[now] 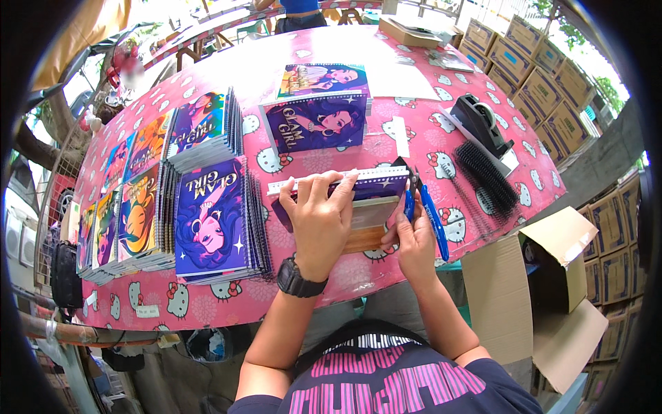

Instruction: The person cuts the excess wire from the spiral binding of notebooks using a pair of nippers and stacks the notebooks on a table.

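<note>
My left hand (321,210), with a black watch on the wrist, grips the top edge of a purple notebook (379,185), whose row of punched holes faces up. The notebook leans against a wooden block (365,238) near the table's front edge. At the right end of the hole row, my right hand (414,241) is closed around blue-handled pliers (433,217); their jaws are at the notebook's corner. Beyond my hands, notebooks with illustrated covers (317,124) stand propped up. To the left lie stacks of spiral-bound notebooks (212,217) with purple, orange and blue covers.
Black binding coils (483,179) and a black tape dispenser (479,124) lie on the right of the pink patterned table (303,303). An open cardboard box (500,297) stands at the right edge, with stacked cartons (552,103) behind. A person in blue (300,14) is across the table.
</note>
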Motion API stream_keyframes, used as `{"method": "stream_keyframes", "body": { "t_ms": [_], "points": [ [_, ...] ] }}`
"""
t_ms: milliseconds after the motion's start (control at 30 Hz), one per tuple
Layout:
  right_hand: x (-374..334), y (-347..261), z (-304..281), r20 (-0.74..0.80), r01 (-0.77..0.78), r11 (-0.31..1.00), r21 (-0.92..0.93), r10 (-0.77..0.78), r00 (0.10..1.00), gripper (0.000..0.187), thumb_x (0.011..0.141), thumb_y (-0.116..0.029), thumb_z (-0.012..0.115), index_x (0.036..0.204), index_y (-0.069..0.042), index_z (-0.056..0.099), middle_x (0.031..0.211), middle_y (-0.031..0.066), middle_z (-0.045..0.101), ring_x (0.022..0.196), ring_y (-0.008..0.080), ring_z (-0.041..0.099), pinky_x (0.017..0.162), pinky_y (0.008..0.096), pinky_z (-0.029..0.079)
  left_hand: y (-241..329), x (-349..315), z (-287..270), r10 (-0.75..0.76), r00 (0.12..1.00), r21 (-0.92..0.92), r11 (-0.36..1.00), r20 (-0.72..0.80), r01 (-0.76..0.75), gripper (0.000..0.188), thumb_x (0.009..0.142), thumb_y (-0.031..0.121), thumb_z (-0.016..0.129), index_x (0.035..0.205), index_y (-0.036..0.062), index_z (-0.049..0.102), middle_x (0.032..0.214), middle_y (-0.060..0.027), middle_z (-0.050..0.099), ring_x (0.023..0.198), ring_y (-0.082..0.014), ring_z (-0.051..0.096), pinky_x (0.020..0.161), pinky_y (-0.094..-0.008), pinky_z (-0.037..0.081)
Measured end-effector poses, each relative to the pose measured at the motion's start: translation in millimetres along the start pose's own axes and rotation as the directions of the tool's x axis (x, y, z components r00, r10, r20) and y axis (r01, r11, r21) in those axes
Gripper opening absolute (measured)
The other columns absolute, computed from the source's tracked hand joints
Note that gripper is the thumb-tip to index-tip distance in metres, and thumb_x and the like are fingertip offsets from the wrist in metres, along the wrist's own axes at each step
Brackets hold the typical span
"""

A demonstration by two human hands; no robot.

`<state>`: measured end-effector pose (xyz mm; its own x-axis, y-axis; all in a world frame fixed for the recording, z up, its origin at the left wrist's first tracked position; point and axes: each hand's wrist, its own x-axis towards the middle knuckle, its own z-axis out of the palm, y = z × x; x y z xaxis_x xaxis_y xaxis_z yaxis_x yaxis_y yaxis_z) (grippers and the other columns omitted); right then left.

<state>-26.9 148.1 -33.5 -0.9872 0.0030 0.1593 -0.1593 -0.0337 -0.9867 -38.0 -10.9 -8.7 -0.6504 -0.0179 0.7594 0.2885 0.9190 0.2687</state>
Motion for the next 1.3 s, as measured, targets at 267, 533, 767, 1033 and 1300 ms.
{"method": "stream_keyframes", "body": {
  "t_ms": [267,533,767,1033,1300],
  "points": [
    [5.1,-11.3,-17.3,0.136,-0.058,0.998,0.031,0.053,0.989,0.045,0.099,-0.011,0.045,0.142,-0.002,0.034,0.081,0.0026,0.052,0.052,0.006,0.05,0.046,0.021,0.045,-7.0,0.6,6.3,0.006,0.997,0.019,1.0,-0.074,-0.004,0.03,0.074,0.023,0.076,0.103,0.0206,0.073,0.093,0.0043,0.062,0.092,-0.0163,0.054,0.09,-0.0392,0.03],
    [8.5,-5.2,-32.6,0.15,-0.034,0.999,0.003,0.033,0.988,0.039,0.098,-0.008,0.047,0.136,-0.004,0.04,0.091,0.0062,0.059,0.057,0.0073,0.053,0.051,0.0228,0.047,-4.8,13.0,5.3,-0.095,0.995,-0.082,0.992,0.027,0.097,0.02,0.072,0.029,0.077,0.086,0.0163,0.071,0.085,0.0027,0.064,0.086,-0.0164,0.056,0.082,-0.0361,0.029],
    [-10.0,-20.7,2.2,0.231,0.129,0.971,-0.203,-0.081,0.97,0.037,0.092,0.0,0.05,0.128,-0.002,0.042,0.092,0.0198,0.063,0.082,0.0287,0.067,0.073,0.0357,0.051,-6.2,15.3,4.4,-0.116,0.991,-0.091,0.988,0.059,0.121,0.021,0.072,0.03,0.077,0.086,0.0153,0.071,0.086,0.0019,0.065,0.085,-0.0174,0.056,0.082,-0.0366,0.028],
    [-7.9,-10.1,16.3,0.253,0.266,0.927,-0.264,-0.2,0.947,0.038,0.09,0.003,0.049,0.128,0.001,0.041,0.087,0.021,0.062,0.084,0.0355,0.067,0.074,0.0376,0.051,-3.3,13.6,2.2,-0.114,0.992,-0.087,0.989,0.056,0.118,0.021,0.071,0.027,0.077,0.087,0.0163,0.068,0.086,0.0021,0.064,0.087,-0.0184,0.056,0.083,-0.0385,0.03],
    [-15.4,-11.9,27.8,0.258,0.297,0.923,-0.243,-0.234,0.938,0.045,0.09,0.001,0.045,0.134,0.003,0.037,0.089,0.0262,0.063,0.083,0.0397,0.066,0.072,0.0423,0.052,5.5,4.9,-0.8,-0.086,0.996,-0.076,0.993,0.028,0.088,0.016,0.072,0.019,0.076,0.083,0.0147,0.065,0.084,0.0011,0.063,0.086,-0.019,0.056,0.084,-0.0388,0.029]
  ]
}}
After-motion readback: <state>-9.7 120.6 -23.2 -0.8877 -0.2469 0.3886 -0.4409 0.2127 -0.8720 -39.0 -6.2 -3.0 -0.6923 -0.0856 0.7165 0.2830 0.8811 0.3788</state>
